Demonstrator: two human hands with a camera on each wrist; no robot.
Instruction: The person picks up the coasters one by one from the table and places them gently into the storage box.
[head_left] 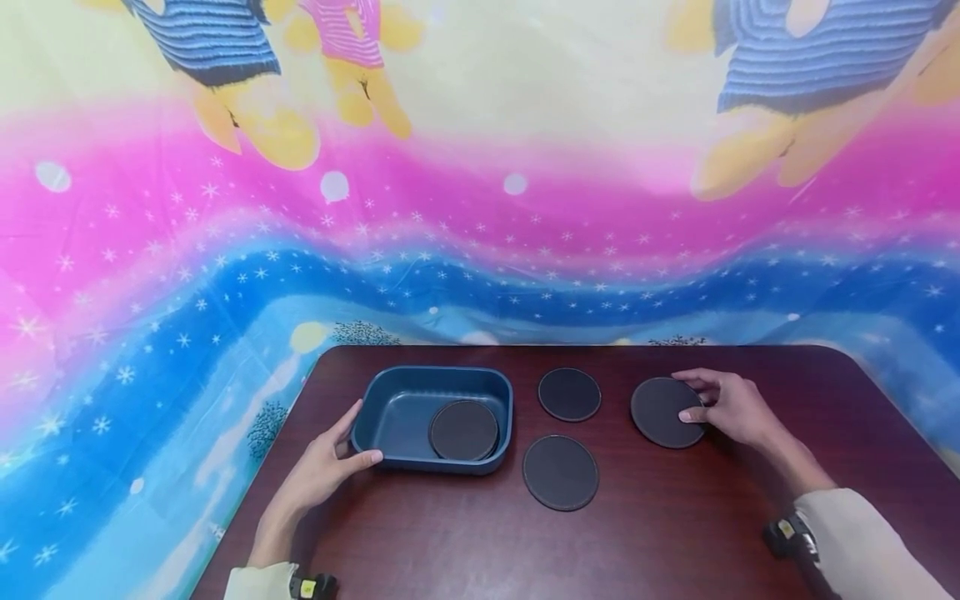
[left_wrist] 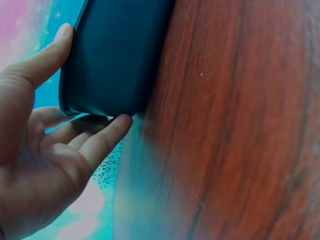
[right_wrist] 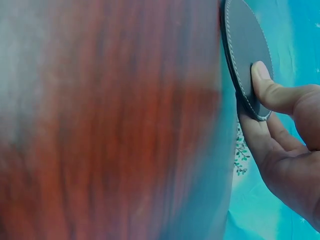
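In the head view, my left hand (head_left: 322,467) holds the left end of a dark blue rectangular container (head_left: 420,465); its thumb lies at the near rim and its fingers against the end wall. One dark round coaster (head_left: 463,431) leans inside, at the container's right. On the other side, my right hand (head_left: 731,408) pinches another coaster (head_left: 663,412) by its right edge, thumb on top and fingers beneath. Light stitching runs round that coaster (right_wrist: 245,45) in the right wrist view. The left wrist view shows the container's outer wall (left_wrist: 115,60) beside the fingers.
Two more coasters lie flat on the table between the hands, a far one (head_left: 569,394) and a near one (head_left: 561,472). The reddish-brown wooden table (head_left: 637,542) has rounded far corners. Behind it hangs a colourful printed cloth (head_left: 480,217).
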